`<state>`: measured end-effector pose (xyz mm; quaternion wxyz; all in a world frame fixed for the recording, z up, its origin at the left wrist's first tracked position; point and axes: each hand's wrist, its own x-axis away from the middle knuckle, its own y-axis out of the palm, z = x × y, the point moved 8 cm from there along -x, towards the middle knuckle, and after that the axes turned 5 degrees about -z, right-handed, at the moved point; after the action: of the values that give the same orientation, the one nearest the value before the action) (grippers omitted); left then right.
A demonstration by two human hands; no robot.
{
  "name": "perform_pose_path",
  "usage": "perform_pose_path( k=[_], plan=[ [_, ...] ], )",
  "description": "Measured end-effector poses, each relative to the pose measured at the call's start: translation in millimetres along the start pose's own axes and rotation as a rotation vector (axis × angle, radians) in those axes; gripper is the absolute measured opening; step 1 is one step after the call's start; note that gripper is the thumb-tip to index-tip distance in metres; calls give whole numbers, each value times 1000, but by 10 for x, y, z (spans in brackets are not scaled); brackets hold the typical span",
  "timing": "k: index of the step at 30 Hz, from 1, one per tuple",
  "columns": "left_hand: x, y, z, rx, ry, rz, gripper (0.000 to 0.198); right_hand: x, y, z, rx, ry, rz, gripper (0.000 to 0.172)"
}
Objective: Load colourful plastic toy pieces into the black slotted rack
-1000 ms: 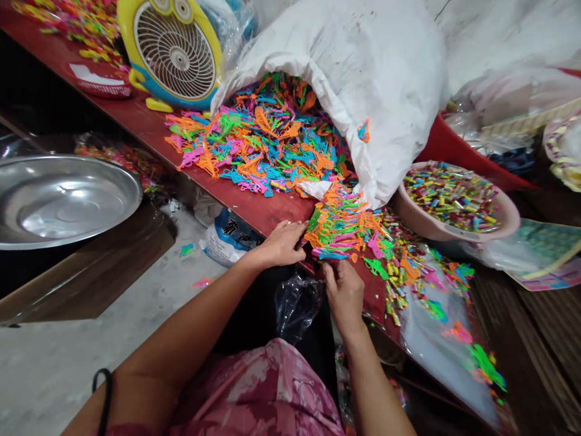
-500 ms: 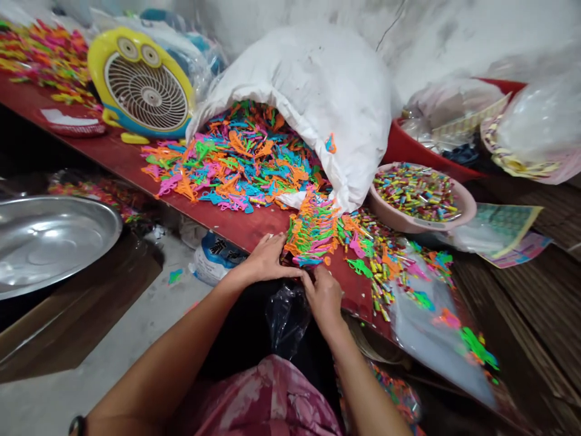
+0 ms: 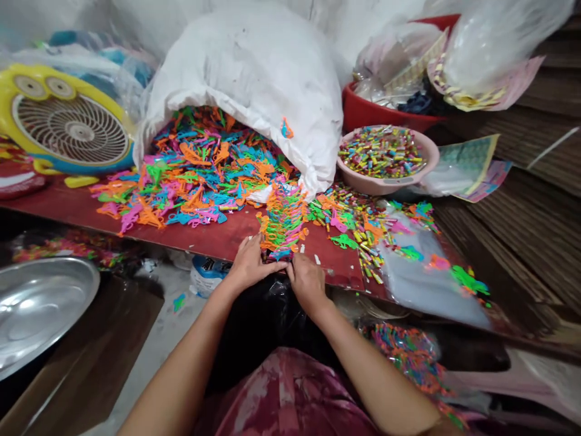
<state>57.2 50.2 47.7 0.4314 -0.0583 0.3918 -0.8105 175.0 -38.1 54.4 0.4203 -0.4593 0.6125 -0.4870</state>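
Stack of bright plastic pieces [image 3: 282,221]: orange, green, pink and blue, in a leaning column at the near edge of the tabletop, its lower end between the two hands.
Left hand [image 3: 249,263]: against the lower left of the stack, with the fingers [image 3: 255,247] touching it.
Right hand [image 3: 308,284]: just below the lower right of the stack, with the fingertips [image 3: 294,261] at its base.
Finger state: both sets are bent in toward the stack; whether they grip any piece cannot be told.
Hard to see: the bottom of the stack is hidden by the fingers, and single pieces in it blur together. Both forearms run off the bottom edge of the frame.
Lower centre: a black plastic bag [image 3: 267,309] lies just below the hands, above a pink patterned garment [image 3: 281,393].
Lower right: a heap of multicoloured pieces [image 3: 408,354] sits below the tabletop edge.
Tabletop: the red tabletop [image 3: 218,239] carries a clear plastic sheet [image 3: 426,278] at right, with scattered pieces and small coloured tubes [image 3: 363,233] on and beside it.
Centre: a loose pile of plastic pieces [image 3: 195,169] spills from a white sack [image 3: 245,79].
Left: a steel basin [image 3: 40,309] sits below the tabletop; a yellow fan [image 3: 68,124] stands on it at upper left.
Upper right: a pink basin [image 3: 358,181] of coloured tubes stands before a red tub [image 3: 363,109].
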Motion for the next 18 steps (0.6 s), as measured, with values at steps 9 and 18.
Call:
perform_pose_path(
  k=[9, 18],
  plan=[
    [-46, 29, -76, -67, 52, -51, 41, 224, -325, 658, -390, -36, 107, 20],
    [-50, 82, -193, -251, -25, -1, 35, 521, -243, 750, -495, -65, 176, 20]
  ],
)
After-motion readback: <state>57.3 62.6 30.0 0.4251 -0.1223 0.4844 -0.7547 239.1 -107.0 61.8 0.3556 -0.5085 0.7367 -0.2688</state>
